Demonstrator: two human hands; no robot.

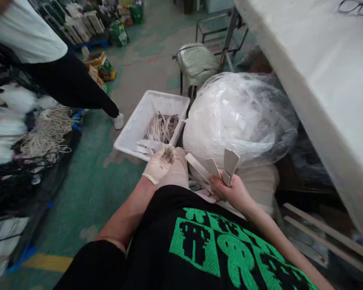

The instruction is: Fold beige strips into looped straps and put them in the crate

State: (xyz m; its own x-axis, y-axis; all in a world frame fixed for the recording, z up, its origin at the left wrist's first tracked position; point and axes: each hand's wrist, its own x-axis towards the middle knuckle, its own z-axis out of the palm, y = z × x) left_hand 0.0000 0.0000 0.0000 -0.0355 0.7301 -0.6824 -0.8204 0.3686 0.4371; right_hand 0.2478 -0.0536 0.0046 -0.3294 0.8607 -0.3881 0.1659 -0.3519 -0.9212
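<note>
Right hand [231, 191], bare: fingers closed round a splayed bunch of pale strips [231, 161], at least four ends jutting forward of the grip, overlaps hiding the exact number. Left hand [161, 164], in one pale glove, fingers curled; a loose strip [151, 143] lies at the fingertips, pinched or merely beneath, cannot tell. Likely trouble: the bunch fans several ways, so a slackened right grip could drop one; an end might also snag the clear bag [238, 117] just beyond. Counted outward: one bag; one white tub [132, 123] past the left fingers, one tangle of bands [161, 128] inside; one padded stool [196, 60] behind both; one co-worker [69, 84], well off leftward.
</note>
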